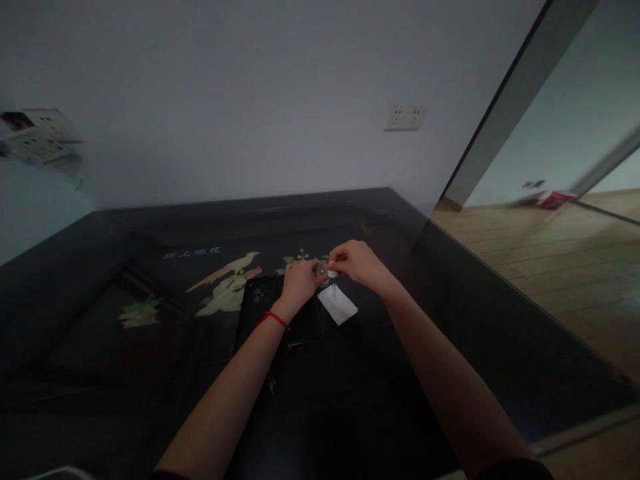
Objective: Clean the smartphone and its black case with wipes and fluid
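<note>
My left hand (299,281), with a red string at the wrist, is closed round a small clear container (323,269) above the dark table. Close beside it, the fingertips of my right hand (359,261) pinch a small white piece (333,273), perhaps a cap; its exact kind is too small to tell. The two hands nearly meet at the container. Just below them lies a folded white paper or tissue (339,307). A shallow black tray-like object (256,300) lies partly under my left hand and forearm, which hide its middle.
The glossy black table (425,320) bears a painted bird and flowers (225,287). Its far edge meets a pale wall with a double socket (406,117). At the right, a wooden floor (540,253) drops away past the table edge, with a red and white container (556,199) on it.
</note>
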A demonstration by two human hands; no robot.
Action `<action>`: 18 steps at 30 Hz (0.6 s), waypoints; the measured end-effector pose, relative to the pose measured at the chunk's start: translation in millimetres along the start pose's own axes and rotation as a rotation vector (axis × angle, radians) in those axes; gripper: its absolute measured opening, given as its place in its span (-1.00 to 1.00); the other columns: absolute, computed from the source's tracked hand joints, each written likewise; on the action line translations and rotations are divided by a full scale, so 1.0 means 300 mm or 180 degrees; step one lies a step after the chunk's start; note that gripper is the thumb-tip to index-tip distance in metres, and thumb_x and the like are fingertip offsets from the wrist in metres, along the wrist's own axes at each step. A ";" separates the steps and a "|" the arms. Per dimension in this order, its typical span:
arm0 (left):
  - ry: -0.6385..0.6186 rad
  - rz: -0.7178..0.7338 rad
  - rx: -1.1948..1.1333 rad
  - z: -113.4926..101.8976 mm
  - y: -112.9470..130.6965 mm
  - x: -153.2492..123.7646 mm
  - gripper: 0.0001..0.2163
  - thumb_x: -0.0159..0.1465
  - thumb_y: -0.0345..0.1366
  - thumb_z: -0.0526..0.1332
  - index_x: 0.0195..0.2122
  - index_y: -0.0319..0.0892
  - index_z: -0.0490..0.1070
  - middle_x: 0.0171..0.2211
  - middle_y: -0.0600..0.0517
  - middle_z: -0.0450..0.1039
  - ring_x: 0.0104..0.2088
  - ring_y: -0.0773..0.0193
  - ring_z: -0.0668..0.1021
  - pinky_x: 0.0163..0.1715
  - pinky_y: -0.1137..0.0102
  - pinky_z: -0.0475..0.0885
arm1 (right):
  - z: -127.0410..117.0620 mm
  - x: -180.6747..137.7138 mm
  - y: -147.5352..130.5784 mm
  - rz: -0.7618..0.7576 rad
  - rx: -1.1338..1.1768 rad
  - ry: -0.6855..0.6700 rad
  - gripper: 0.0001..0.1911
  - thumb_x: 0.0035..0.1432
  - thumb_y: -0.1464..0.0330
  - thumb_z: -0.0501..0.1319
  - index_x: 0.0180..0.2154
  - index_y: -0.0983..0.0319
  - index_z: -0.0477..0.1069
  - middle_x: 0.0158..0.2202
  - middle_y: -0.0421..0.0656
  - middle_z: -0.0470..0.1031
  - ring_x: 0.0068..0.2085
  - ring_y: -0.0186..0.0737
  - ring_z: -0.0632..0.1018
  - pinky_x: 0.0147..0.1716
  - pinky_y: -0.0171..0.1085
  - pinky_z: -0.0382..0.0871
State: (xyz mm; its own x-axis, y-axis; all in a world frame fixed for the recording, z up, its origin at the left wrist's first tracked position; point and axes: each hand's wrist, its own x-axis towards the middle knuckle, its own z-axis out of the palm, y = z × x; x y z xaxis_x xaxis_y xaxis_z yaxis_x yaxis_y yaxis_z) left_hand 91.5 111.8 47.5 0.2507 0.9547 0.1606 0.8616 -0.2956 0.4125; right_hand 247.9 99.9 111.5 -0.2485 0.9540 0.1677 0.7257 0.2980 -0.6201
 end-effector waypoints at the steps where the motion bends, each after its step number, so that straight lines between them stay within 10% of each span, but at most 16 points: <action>1: -0.0015 -0.0005 -0.0014 0.001 0.000 0.000 -0.79 0.17 -0.12 0.21 -0.30 -0.12 0.51 -0.33 -0.01 0.57 -0.27 0.16 0.55 -0.22 0.33 0.31 | -0.008 0.001 0.000 -0.0008 0.0072 0.0130 -0.94 -0.04 0.44 0.32 -0.52 0.25 0.53 -0.56 -0.18 0.53 -0.48 -0.30 0.53 -0.47 -0.36 0.28; 8: -0.0032 -0.0014 -0.0040 0.006 -0.002 0.002 -0.74 0.17 -0.08 0.22 -0.26 -0.13 0.51 -0.33 -0.01 0.57 -0.27 0.16 0.55 -0.19 0.31 0.33 | -0.015 0.011 -0.008 -0.0193 0.0527 0.1118 -0.89 0.10 0.40 0.23 -0.33 0.28 0.52 -0.37 -0.13 0.59 -0.33 -0.29 0.58 -0.30 -0.34 0.39; 18: -0.0022 -0.0005 -0.0090 0.003 0.000 0.002 -0.75 0.17 -0.08 0.22 -0.26 -0.14 0.51 -0.32 -0.01 0.57 -0.25 0.15 0.56 -0.18 0.30 0.32 | 0.003 0.009 -0.019 -0.0270 0.0490 0.1221 -0.92 0.10 0.43 0.25 -0.35 0.29 0.53 -0.41 -0.15 0.59 -0.37 -0.31 0.58 -0.34 -0.38 0.37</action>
State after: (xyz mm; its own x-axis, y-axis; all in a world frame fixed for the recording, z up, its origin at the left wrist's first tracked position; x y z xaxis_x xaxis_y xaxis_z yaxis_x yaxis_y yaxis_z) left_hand 92.0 112.3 46.6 0.2524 0.9554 0.1537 0.8492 -0.2948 0.4380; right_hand 242.6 100.7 114.8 -0.0253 0.8779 0.4782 0.6014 0.3955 -0.6942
